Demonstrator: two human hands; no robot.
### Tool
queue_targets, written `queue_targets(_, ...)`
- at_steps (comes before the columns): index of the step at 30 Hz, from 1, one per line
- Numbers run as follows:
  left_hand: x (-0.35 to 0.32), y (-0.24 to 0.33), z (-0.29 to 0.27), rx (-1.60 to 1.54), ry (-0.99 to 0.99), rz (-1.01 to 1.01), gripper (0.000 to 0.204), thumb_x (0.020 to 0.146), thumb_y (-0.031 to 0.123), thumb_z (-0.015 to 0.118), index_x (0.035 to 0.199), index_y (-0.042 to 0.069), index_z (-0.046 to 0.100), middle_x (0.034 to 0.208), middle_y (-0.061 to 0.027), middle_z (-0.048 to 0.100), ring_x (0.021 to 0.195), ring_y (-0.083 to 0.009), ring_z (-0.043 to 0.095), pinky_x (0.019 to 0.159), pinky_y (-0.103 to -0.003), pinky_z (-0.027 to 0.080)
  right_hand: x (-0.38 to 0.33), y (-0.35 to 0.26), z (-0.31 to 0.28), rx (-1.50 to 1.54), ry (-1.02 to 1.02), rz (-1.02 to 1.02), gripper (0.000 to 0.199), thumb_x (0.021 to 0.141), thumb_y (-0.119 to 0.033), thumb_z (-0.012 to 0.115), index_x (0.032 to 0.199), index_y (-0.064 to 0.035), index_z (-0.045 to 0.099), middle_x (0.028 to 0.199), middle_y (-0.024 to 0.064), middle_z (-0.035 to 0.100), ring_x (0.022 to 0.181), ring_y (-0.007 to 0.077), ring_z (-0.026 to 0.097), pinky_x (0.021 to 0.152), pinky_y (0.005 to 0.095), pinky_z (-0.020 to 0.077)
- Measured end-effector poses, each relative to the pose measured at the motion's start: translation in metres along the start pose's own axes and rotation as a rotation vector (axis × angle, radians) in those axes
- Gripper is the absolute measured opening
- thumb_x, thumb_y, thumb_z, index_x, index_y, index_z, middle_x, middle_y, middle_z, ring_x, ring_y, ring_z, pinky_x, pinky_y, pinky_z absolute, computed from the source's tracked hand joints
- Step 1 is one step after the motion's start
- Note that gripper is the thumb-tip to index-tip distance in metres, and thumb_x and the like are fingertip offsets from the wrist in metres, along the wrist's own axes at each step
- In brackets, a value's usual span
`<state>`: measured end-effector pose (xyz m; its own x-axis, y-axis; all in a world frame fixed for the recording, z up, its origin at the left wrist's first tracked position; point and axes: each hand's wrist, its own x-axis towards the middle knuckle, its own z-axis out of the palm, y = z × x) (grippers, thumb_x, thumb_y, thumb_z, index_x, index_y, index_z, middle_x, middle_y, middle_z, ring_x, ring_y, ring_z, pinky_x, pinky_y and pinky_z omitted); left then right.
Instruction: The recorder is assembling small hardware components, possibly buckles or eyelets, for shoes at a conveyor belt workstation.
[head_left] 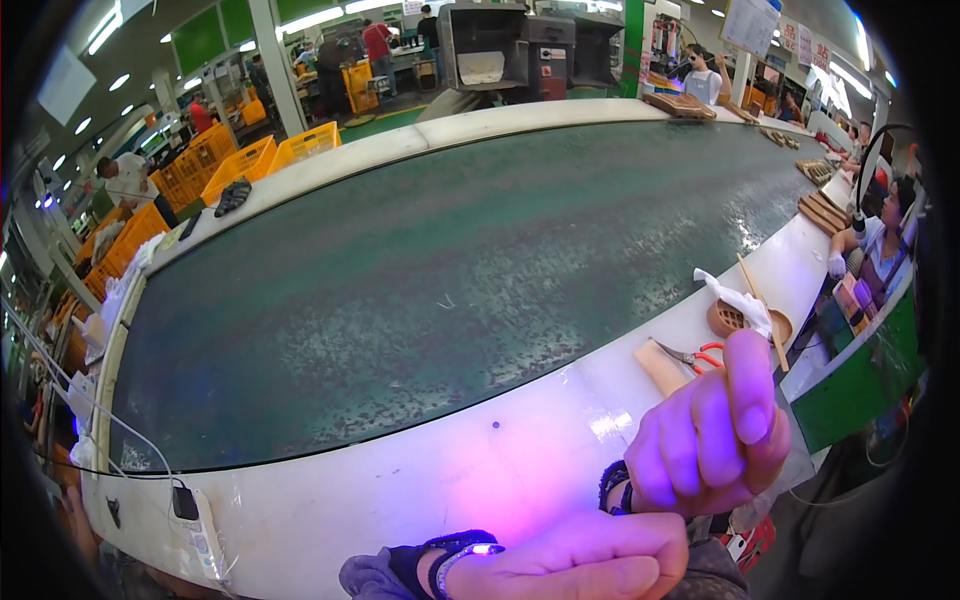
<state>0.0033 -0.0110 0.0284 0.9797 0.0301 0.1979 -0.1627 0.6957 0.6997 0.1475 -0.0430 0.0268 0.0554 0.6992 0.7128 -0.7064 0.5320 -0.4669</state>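
Right hand (pixel 712 430) curls into an empty fist, left hand (pixel 590 560) likewise (violet-lit); a careless swing could knock the orange-handled scissors (pixel 695 355) off the white table (pixel 480 480).

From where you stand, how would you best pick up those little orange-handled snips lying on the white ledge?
Take the snips by the orange handles at their right end, coming down from above with the right hand, which is nearest. They lie flat on the white ledge, metal tips pointing left toward the tan block.
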Motion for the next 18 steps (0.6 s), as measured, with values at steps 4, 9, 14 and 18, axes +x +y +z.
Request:
queue_targets(4,0.004,-0.003,0.0,-0.125,-0.057,-0.127,0.044,0.084,0.044,0.045,0.07,0.002,0.045,0.056,0.0015,0.037,0.045,-0.0047,0.029,0.04,-0.02,0.019,0.0,0.001,-0.001,0.042,0.036,-0.024,0.011,0.091,-0.014,0.033,0.084,-0.0054,0.031,0.048,-0.0001,0.029,0.031,0.0064,0.02,0.029,0.0219,0.0183)
queue_targets(9,0.009,-0.008,-0.003,-0.197,-0.097,-0.179,0.049,0.082,0.05,0.043,0.069,0.003,0.042,0.057,-0.0002,0.037,0.045,-0.0058,0.029,0.04,-0.02,0.019,0.001,-0.001,-0.002,0.065,0.04,-0.062,0.01,0.091,-0.013,0.032,0.084,-0.0054,0.031,0.049,0.0005,0.03,0.032,0.0064,0.021,0.03,0.0221,0.018)
queue_targets(14,0.012,0.001,0.0,-0.179,-0.093,-0.183,0.051,0.08,0.053,0.043,0.067,0.003,0.041,0.057,-0.0012,0.038,0.045,-0.0061,0.029,0.04,-0.021,0.019,0.001,-0.003,-0.001,0.004,0.049,-0.066,0.01,0.09,-0.014,0.033,0.084,-0.0057,0.031,0.05,0.0016,0.033,0.032,0.0073,0.023,0.03,0.0222,0.0194)
queue_targets(18,0.012,-0.004,-0.002,-0.187,-0.074,-0.195,0.053,0.08,0.054,0.043,0.067,0.003,0.041,0.057,-0.0015,0.038,0.045,-0.0062,0.029,0.04,-0.021,0.019,0.001,-0.004,0.0,-0.016,0.041,-0.058,0.011,0.09,-0.015,0.035,0.084,-0.0057,0.032,0.051,0.0019,0.034,0.032,0.0077,0.023,0.031,0.0221,0.0199)
